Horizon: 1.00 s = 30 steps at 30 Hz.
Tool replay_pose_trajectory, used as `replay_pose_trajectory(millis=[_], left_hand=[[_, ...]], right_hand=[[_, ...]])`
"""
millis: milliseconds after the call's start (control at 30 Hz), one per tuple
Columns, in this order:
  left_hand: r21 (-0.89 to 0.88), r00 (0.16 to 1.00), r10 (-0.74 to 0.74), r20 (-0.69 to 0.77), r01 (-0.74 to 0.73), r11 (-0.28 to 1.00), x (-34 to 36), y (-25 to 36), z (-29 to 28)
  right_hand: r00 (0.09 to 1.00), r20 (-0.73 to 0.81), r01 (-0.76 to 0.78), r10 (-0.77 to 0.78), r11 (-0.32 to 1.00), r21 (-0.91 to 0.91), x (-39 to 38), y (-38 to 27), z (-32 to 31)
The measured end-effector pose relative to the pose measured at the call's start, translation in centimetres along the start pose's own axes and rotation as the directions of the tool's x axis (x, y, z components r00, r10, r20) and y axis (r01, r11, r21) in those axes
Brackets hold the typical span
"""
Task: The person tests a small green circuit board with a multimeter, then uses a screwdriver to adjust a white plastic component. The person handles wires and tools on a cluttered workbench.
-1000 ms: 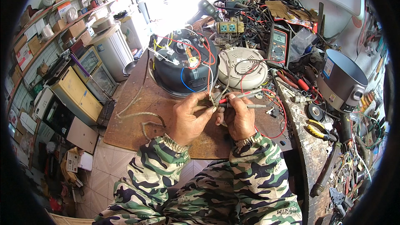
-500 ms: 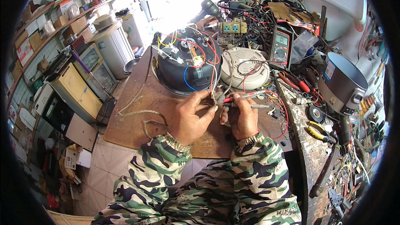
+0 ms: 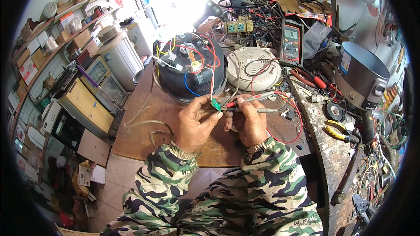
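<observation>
We see the green circuit board (image 3: 216, 104) pinched in the left hand (image 3: 197, 121) above the brown tabletop (image 3: 135, 137), two probes (image 3: 265, 110) gripped in the right hand (image 3: 251, 125) beside it, testing seemingly under way and the black appliance body (image 3: 174, 77), wiring bared, not yet closed up.

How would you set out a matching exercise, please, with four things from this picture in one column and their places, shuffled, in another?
Things:
1. Green circuit board
2. Meter
3. Pliers
4. Probes

Places:
A. Beside the black tape roll
B. In the right hand
C. In the fingers of the left hand
D. Beyond the round cream cover, to its right

Pairs: 1-C, 2-D, 3-A, 4-B
</observation>
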<state>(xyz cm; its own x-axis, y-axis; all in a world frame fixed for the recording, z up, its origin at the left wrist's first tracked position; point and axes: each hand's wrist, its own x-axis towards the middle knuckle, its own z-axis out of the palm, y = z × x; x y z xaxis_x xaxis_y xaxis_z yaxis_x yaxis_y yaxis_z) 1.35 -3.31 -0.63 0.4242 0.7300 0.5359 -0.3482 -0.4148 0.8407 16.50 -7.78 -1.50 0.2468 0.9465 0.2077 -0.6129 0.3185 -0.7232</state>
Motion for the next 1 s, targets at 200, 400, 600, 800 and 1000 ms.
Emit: replay_pose_trajectory(millis=[200,400,600,800,1000], left_hand=[[-0.039,1.0,0.009,0.021,-0.008,0.999,0.1,-0.2,0.1],[0.011,0.999,0.019,0.03,-0.02,1.0,0.2,-0.6,-0.1],[0.03,1.0,0.021,0.015,-0.022,0.999,0.1,-1.3,-0.4],[0.004,0.999,0.042,0.023,-0.042,0.999,0.1,-0.9,-0.1],[0.025,0.999,0.041,0.027,-0.042,0.999,0.1,-1.0,-0.2]], right_hand=[[1.0,-0.01,0.023,-0.023,0.999,-0.024,-0.2,0.1,0.3],[1.0,-0.008,0.03,-0.03,0.999,-0.016,0.0,0.2,-0.3],[0.999,-0.01,0.036,-0.037,0.998,-0.047,-0.1,0.1,-0.3],[0.998,0.013,0.056,-0.055,0.997,-0.049,0.0,0.3,-0.2],[0.999,0.0,0.042,-0.042,0.998,-0.045,-0.1,0.2,-0.1]])
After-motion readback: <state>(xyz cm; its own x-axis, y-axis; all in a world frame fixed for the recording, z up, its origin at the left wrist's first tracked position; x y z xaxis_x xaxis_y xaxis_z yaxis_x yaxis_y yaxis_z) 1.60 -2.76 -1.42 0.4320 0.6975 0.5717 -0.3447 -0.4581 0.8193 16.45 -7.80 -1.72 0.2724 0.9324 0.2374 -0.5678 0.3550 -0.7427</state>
